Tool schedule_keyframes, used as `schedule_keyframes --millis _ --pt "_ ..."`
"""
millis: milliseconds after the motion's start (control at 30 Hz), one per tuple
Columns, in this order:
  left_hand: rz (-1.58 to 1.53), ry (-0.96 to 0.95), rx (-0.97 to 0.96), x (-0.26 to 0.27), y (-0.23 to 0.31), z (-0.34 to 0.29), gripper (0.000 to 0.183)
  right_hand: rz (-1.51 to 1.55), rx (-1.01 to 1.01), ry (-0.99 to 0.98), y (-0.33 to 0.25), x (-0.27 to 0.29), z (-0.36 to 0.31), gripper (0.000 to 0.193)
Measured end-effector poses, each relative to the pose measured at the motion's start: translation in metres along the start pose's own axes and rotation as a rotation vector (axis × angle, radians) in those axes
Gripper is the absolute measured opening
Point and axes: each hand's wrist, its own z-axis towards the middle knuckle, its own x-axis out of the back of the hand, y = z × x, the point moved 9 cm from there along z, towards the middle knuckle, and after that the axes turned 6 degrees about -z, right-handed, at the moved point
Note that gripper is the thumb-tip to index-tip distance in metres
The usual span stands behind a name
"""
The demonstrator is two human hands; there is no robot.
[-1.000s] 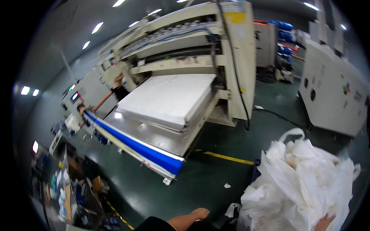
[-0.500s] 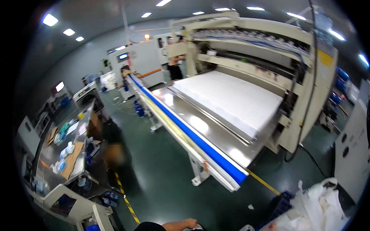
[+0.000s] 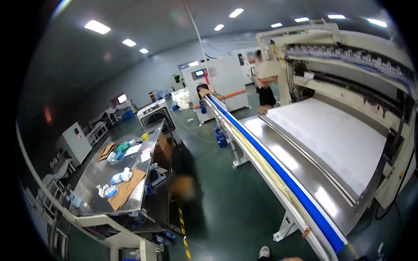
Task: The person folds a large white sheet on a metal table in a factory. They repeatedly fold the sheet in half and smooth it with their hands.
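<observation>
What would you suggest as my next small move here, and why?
Perhaps a short step leftward on the glossy dark green floor: the white shoe shows close to the white metal leg under the long blue strip, so more room seems wise. Only a sliver of a bare hand shows at the lower edge; its grip cannot be told.

One bare hand [image 3: 291, 259], just a sliver to my eye, a white round-toed shoe [image 3: 264, 251] left of it, dark cloth [image 3: 263, 259] at the heel

blue belt [image 3: 281, 176] | long, narrow, white-edged | lying lengthwise, extended | slants from mid-background to lower-right foreground
</observation>
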Motion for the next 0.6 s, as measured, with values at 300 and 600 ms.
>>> schedule_keyframes --millis 300,600 --pt "0.129 0.007 -0.043 0.074 0.126 0.126 0.044 0.025 0.273 -0.039 -0.023 0.105 0.214 0.040" --pt "0.086 0.005 -0.062 0.124 0.177 0.235 0.042 -0.013 0.486 -0.093 -0.048 0.132 0.316 0.031"
